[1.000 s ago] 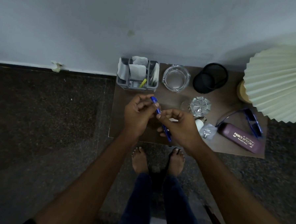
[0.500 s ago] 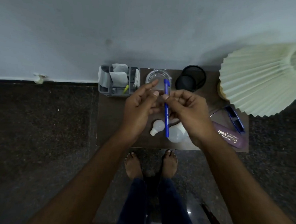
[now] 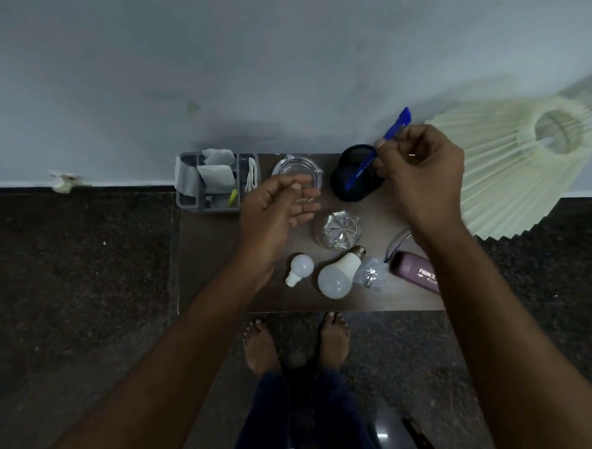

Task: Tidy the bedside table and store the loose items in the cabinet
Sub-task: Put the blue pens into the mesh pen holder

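My right hand [image 3: 422, 172] pinches a blue pen [image 3: 377, 149], tilted, its lower tip inside the black mesh pen cup [image 3: 344, 189] at the back of the brown bedside table [image 3: 217, 254]. My left hand [image 3: 274, 213] hovers open over the table with loosely curled fingers and holds nothing. On the table lie a small white bulb [image 3: 299, 269], a larger white bulb [image 3: 338, 278], a cut-glass piece [image 3: 339, 230], a round glass ashtray [image 3: 297, 167], a small clear packet with a metal piece [image 3: 372, 276] and a purple glasses case [image 3: 415, 275].
A grey organiser [image 3: 186, 198] with folded papers and a yellow item stands at the table's back left. A pleated cream lampshade [image 3: 516, 174] overhangs the right side. A grey wall runs behind, dark speckled floor lies around, and my bare feet [image 3: 295, 344] stand at the front edge.
My right hand carried the blue pen from the table's middle up and right into the black cup. My left hand let go of the pen and opened. The bulbs came into view.
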Available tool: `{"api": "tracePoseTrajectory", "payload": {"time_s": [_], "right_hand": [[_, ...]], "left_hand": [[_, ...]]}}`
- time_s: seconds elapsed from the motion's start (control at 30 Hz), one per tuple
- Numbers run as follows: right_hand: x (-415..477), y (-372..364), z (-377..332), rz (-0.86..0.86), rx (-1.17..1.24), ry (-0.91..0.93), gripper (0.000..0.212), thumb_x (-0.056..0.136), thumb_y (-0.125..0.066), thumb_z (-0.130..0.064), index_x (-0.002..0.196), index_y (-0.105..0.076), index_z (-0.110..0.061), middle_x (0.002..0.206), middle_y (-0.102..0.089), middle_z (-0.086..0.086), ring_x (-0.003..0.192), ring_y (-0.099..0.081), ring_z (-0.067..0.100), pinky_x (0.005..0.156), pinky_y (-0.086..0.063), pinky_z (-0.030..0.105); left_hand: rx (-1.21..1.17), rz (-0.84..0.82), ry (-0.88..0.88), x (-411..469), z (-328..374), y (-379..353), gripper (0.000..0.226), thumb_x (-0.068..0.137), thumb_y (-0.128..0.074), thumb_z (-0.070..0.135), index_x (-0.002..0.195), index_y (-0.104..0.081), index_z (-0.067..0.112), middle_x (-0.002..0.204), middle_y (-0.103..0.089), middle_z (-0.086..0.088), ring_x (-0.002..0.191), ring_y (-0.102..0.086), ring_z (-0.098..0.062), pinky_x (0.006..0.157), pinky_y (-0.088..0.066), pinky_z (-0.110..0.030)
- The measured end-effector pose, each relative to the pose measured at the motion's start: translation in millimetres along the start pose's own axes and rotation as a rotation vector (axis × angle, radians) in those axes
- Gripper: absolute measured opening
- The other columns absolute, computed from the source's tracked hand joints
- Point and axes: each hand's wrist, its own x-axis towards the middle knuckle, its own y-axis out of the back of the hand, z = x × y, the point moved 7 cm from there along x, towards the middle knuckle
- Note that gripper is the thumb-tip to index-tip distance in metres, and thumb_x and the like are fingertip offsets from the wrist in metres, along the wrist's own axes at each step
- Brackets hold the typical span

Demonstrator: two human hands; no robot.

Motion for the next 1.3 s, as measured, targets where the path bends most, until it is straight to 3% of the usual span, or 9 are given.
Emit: {"api": "tracePoseTrajectory", "payload": {"time_s": [0.17,0.37,0.57,0.67,0.8,1.1,1.3], "right_hand": [[11.7,-1.7,13.2,0.059,-0.273,0.063,0.012,0.086,-0.071,-0.026,0.091,-0.065,-0.017,0.082,-0.074,0.001,0.074,-0.074,0.017,0.073,-0.061,0.040],[18.1,-16.0,37.6,0.058,-0.454,0.022,0.017,0.090,-0.066,-0.027,0.099,-0.068,-0.013,0.088,-0.073,0.002,0.076,-0.073,0.023,0.073,-0.060,0.044],[24.5,-31.0,48.0,0.062,-0.614,-0.003,0.020,0.088,-0.066,-0.029,0.097,-0.073,-0.013,0.086,-0.074,0.004,0.079,-0.071,0.024,0.073,-0.060,0.038],[27.4,-36.9,52.5,0.051,-0.634,-0.029,0.021,0.090,-0.067,-0.029,0.100,-0.074,-0.012,0.089,-0.075,0.006,0.079,-0.072,0.024,0.071,-0.062,0.041],[33.8,-42.0,54.7,0.034,-0.681,-0.041,0.021,0.091,-0.067,-0.027,0.103,-0.073,-0.010,0.089,-0.076,0.008,0.074,-0.073,0.022,0.067,-0.061,0.033],[42.8,-44.9,56.8,0.006,-0.685,-0.183,0.023,0.092,-0.067,-0.023,0.098,-0.071,-0.001,0.085,-0.074,0.015,0.069,-0.074,0.028,0.066,-0.063,0.043],[20.8,-27.7,35.3,0.060,-0.610,-0.073,0.018,0.087,-0.066,-0.024,0.090,-0.074,-0.007,0.083,-0.073,0.007,0.075,-0.070,0.022,0.069,-0.059,0.035]], "left_hand": [[-0.006,0.007,0.022,-1.0,-7.0,2.0,0.023,0.104,-0.047,0.009,0.116,-0.066,0.003,0.110,-0.074,-0.020,0.095,-0.074,-0.027,0.085,-0.059,-0.036],[-0.003,0.039,0.056,-5.0,-16.7,6.6,0.022,0.103,-0.047,0.007,0.115,-0.065,0.001,0.111,-0.072,-0.024,0.094,-0.072,-0.031,0.081,-0.059,-0.035],[-0.012,0.053,0.099,-11.6,-29.4,8.7,0.025,0.103,-0.047,0.005,0.118,-0.065,-0.003,0.109,-0.072,-0.024,0.092,-0.072,-0.027,0.075,-0.060,-0.028],[-0.010,0.055,0.119,-14.3,-36.3,8.9,0.024,0.103,-0.047,0.006,0.117,-0.066,-0.002,0.108,-0.073,-0.024,0.093,-0.073,-0.025,0.074,-0.060,-0.028],[0.006,0.058,0.141,-16.0,-42.7,10.7,0.023,0.102,-0.048,0.006,0.114,-0.067,0.002,0.105,-0.074,-0.021,0.092,-0.073,-0.024,0.075,-0.059,-0.028],[0.023,0.084,0.167,-15.6,-46.1,12.2,0.020,0.101,-0.050,0.004,0.111,-0.068,0.002,0.099,-0.073,-0.018,0.090,-0.071,-0.022,0.073,-0.057,-0.026],[0.052,0.091,0.164,-15.9,-47.7,8.7,0.021,0.100,-0.051,0.003,0.113,-0.067,-0.003,0.102,-0.072,-0.023,0.092,-0.070,-0.023,0.075,-0.058,-0.025]]}}
